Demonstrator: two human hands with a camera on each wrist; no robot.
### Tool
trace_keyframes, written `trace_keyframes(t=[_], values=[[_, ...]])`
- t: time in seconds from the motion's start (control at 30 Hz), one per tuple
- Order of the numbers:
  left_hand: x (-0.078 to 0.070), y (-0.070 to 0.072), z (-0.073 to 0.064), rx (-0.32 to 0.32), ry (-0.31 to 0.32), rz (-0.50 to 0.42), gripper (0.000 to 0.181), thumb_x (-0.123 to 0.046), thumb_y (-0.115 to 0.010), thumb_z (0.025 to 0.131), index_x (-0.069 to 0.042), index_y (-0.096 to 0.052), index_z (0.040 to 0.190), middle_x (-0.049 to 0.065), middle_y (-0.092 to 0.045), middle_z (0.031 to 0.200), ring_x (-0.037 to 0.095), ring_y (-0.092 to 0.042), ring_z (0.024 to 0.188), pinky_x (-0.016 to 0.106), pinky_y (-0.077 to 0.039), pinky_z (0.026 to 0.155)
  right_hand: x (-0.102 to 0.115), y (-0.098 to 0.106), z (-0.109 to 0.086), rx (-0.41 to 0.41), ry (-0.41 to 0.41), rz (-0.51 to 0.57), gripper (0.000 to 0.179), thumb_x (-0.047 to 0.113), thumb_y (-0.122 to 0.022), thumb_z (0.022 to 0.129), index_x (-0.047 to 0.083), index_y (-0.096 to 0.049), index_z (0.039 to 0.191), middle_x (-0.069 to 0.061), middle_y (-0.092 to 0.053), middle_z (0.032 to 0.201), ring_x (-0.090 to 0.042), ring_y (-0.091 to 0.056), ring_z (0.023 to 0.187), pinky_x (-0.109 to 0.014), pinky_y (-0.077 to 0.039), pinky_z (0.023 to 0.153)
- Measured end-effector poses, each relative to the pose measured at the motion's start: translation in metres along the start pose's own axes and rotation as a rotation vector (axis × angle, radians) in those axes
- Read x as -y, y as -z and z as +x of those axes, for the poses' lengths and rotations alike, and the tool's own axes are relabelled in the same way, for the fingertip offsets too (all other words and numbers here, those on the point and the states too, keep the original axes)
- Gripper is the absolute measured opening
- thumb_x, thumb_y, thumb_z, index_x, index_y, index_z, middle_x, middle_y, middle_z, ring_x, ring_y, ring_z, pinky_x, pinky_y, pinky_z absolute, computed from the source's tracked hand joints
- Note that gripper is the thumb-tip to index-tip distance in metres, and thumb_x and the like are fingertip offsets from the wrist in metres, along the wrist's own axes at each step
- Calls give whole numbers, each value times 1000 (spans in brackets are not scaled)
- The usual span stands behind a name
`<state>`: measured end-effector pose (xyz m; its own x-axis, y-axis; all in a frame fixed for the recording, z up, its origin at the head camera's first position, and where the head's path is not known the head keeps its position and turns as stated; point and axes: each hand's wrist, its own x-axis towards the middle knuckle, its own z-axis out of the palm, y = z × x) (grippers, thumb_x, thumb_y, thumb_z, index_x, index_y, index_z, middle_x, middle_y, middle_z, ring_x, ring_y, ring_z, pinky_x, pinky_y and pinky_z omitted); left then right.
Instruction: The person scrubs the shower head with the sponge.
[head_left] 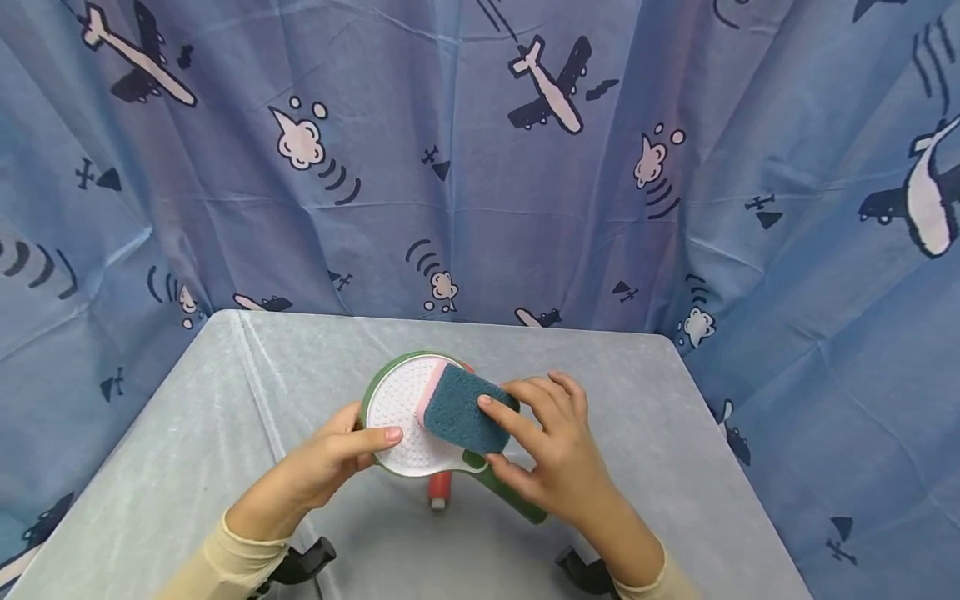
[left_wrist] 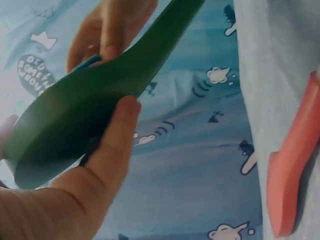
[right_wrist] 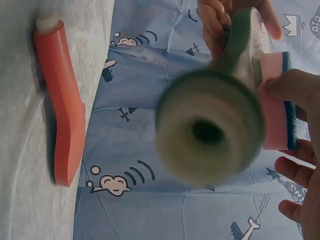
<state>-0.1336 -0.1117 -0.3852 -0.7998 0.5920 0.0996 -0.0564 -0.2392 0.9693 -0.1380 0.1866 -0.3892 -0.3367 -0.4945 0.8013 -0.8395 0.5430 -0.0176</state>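
Showerhead [head_left: 397, 404] is gripped by left hand [head_left: 322, 468], sponge [head_left: 463, 410] by right [head_left: 555, 454], above table [head_left: 645, 400] before curtain [head_left: 480, 192].

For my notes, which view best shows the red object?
The right wrist view: the red object appears whole and unblocked there. The left wrist view crops it at the edge; in the head view, the shower head hides much of it.
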Motion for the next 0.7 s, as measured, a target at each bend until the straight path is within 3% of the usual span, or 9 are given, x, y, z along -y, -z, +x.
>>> trace_keyframes(t=[0.2,0.3,0.5,0.6,0.7], values=[[-3,1,-2,-27,115,-87,50,-10,-54,98,7,-38,142,6,-68,118,18,-69,103,34,-59,90,1,0,0,69,52,-64,72,19,-87,70,20,-65,139,-12,-63,133,-33,-55,116,-66,-32,106],[1,-3,2,-128,145,-174,55,-7,-52,99,7,-32,148,6,-66,121,18,-69,105,33,-59,91,0,1,-2,79,29,-115,72,23,-86,72,20,-64,140,-12,-63,130,-33,-55,116,-67,-31,107],[2,-4,10,-451,69,-340,49,-9,-46,106,4,-31,151,3,-64,124,14,-66,111,32,-56,96,-3,0,-3,44,-50,-150,53,42,-69,93,14,-66,137,-16,-62,118,-35,-55,109,-66,-30,106],[1,-1,11,-509,40,-378,48,-9,-47,106,3,-34,150,1,-66,123,14,-66,112,31,-55,98,-1,-4,-3,15,-41,-148,53,48,-63,95,11,-67,134,-16,-62,113,-36,-56,106,-66,-32,103],[1,0,11,-515,49,-366,47,-8,-49,106,5,-37,149,0,-70,118,14,-68,109,30,-55,98,-1,-7,-3,-4,-49,-173,54,47,-65,93,11,-68,133,-17,-62,112,-37,-56,105,-67,-33,101]])
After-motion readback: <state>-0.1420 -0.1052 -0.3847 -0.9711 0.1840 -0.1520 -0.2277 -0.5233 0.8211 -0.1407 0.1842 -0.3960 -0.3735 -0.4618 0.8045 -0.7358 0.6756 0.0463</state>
